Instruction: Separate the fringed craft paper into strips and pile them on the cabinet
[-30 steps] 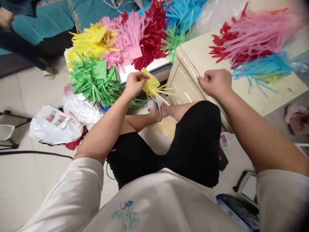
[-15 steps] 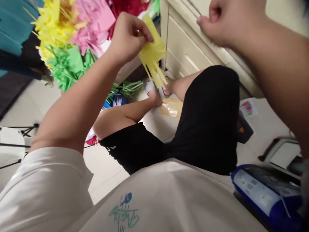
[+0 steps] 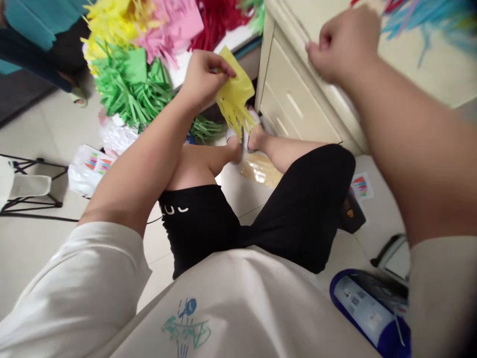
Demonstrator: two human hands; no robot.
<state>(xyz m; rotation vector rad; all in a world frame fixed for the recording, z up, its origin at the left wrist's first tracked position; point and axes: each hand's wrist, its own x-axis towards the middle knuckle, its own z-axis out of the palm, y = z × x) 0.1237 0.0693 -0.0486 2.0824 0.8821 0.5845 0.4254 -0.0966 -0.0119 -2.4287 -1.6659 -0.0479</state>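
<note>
My left hand pinches a yellow fringed tissue-paper piece by its uncut upper part, and the cut strips hang down over my feet. My right hand is closed at the edge of the cream cabinet top, thumb and forefinger together. Whatever it may hold is too small or hidden to make out. Behind my left hand lie heaps of fringed paper: green, yellow, pink and red.
The cream drawers stand beyond my knees. Blurred blue streamers lie on the cabinet top. On the floor are a clear plastic wrapper and a dark box. A blue-edged package lies at lower right, a folding stool at left.
The view has shifted, bringing the blue streamers and more of the left floor into sight. My left hand still holds the yellow paper; my right hand stays closed.
</note>
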